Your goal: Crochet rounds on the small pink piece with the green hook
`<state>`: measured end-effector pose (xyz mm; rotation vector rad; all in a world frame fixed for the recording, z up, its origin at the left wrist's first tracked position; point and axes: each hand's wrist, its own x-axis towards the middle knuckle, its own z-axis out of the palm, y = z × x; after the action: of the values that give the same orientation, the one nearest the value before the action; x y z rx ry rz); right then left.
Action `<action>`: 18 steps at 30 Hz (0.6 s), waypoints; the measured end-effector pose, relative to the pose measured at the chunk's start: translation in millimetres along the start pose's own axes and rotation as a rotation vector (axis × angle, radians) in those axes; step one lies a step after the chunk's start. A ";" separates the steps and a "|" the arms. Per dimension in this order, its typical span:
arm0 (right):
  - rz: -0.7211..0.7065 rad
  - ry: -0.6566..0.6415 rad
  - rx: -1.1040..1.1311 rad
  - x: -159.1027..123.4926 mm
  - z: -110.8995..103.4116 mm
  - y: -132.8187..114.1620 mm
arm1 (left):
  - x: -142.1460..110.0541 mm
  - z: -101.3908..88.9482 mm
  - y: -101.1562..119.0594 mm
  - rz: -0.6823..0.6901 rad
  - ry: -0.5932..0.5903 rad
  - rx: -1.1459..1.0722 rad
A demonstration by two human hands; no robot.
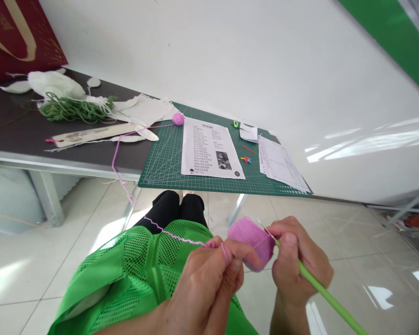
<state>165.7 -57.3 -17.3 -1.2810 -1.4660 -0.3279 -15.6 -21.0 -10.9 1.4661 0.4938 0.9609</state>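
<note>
A pink crocheted piece point(248, 235) hangs over my lap, pinched at its edge by my left hand point(212, 272). Pink yarn point(174, 236) wraps round a finger of that hand and runs up to a small pink yarn ball point(178, 119) on the table. My right hand point(298, 260) is closed round a crochet hook with a green handle point(330, 298). The hook's thin metal tip lies right by the upper right edge of the pink piece; whether it sits in a stitch I cannot tell.
A green cutting mat point(160, 163) bears a printed pattern sheet point(209, 149), more papers point(281, 163), and small coloured stitch markers point(246, 159). To the left lie green yarn point(75, 109), white yarn point(54, 84) and a long flat strip point(94, 134). A red bag point(17, 37) stands at the far left.
</note>
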 end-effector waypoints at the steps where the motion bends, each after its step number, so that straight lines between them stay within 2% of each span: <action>1: 0.017 -0.001 0.011 0.0 0.4 -0.8 | -0.9 0.5 0.7 -0.013 0.011 0.002; 5: 0.083 0.011 0.041 -0.6 1.3 -3.5 | -2.0 0.4 -0.1 -0.037 0.026 -0.012; 10: 0.118 0.014 0.058 -0.5 3.6 -4.5 | -1.1 -3.9 -2.7 -0.036 -0.030 -0.018; 18: 0.165 0.014 0.088 -1.5 2.4 -5.7 | 3.7 -4.5 -6.9 0.037 -0.033 -0.001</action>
<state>159.4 -58.4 -16.9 -1.3158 -1.3387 -0.1608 -15.4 -14.3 -16.9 1.4921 0.4432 0.9639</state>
